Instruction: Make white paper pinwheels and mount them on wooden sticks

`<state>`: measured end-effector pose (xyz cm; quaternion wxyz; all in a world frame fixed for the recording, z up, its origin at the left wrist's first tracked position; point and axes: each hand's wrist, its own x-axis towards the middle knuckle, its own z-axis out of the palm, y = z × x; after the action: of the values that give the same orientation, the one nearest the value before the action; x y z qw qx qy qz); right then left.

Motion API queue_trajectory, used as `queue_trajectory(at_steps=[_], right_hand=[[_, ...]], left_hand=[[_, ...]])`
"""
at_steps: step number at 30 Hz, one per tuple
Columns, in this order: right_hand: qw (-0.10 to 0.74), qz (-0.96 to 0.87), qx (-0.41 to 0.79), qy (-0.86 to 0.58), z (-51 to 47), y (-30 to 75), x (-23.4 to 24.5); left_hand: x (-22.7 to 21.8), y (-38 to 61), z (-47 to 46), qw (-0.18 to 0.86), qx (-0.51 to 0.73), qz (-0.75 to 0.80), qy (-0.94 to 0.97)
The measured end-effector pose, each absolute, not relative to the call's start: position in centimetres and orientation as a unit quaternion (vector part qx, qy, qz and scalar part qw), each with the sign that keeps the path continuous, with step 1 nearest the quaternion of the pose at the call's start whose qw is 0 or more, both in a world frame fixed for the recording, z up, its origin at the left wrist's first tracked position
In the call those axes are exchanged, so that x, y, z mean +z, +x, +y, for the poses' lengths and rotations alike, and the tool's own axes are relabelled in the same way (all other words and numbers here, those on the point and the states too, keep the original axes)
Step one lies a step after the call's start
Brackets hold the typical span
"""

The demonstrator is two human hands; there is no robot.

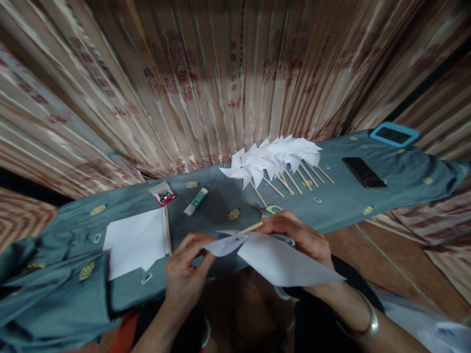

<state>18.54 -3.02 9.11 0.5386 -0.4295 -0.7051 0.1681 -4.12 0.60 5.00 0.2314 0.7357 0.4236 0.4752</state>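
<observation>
A white paper pinwheel [281, 262] is held up in front of me, over the near edge of the table. My left hand [189, 262] pinches one of its blades between thumb and fingers. The fingers of my right hand [300, 233] close around the pinwheel's wooden stick [251, 228], behind the paper. A large blade spreads across my right wrist and hides part of that hand. Just beyond the right hand lie scissors [271, 210] with pale green handles, partly covered by my fingers.
Several finished pinwheels [275, 154] lie overlapping in a row at the back. White paper sheets [134, 240], another stick [168, 230], a red box of pins [164, 194] and a glue stick [196, 201] lie left. A phone [364, 172] and blue-framed device [394, 134] lie right.
</observation>
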Motion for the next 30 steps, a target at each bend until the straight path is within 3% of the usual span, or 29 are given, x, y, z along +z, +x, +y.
queue_trajectory(at_steps=[13, 23, 30], right_hand=[[0.557, -0.677, 0.19, -0.441, -3.1, 18.6, 8.7], [0.584, -0.487, 0.433, -0.484, -2.1, 17.9, 8.4], [0.575, -0.449, 0.457, -0.508, -1.2, 18.4, 7.9]], left_hand=[[5.1, -4.1, 0.5, 0.218, 0.463, 0.414, 0.753], [5.5, -3.8, 0.4, 0.158, 0.474, 0.405, 0.766], [5.2, -3.7, 0.5, 0.214, 0.452, 0.4, 0.768]])
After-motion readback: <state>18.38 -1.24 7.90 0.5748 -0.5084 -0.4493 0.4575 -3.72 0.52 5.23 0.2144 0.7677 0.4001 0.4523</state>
